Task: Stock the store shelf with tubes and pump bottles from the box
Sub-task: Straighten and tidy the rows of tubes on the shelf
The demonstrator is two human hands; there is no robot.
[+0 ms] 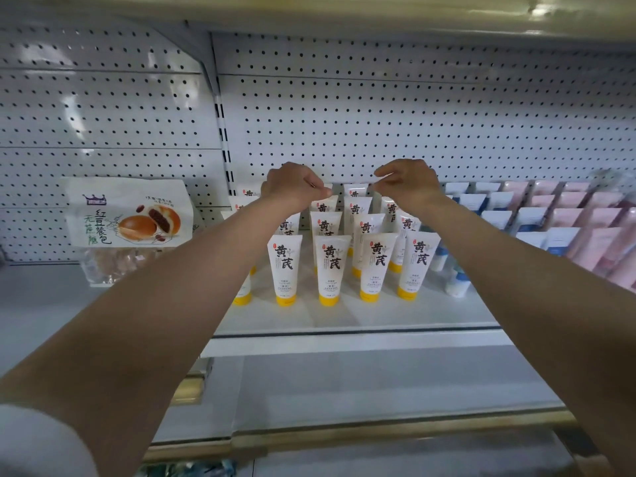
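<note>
A person reaches both arms deep into a store shelf stocked with white tubes standing cap-down on yellow caps, set in rows that run back toward the pegboard wall. The left hand and the right hand hover over the rear rows, fingers curled inward with the tips close to the crimped tops of the back tubes; whether either hand pinches a tube top or merely touches it cannot be told from this angle. To the right stand rows of blue-and-white tubes and pink tubes; to the left, on the neighbouring shelf bay, sits a bag of red bean buns. No box and no pump bottles are in view.

The tubes look light and soft-walled, likely to dent under a hard squeeze and easy to topple, since each balances on a small cap with neighbours just beside it. The flat crimped top or the upper shoulders seem the safest place to take hold, lifting straight up so that the surrounding rows stay standing
</note>
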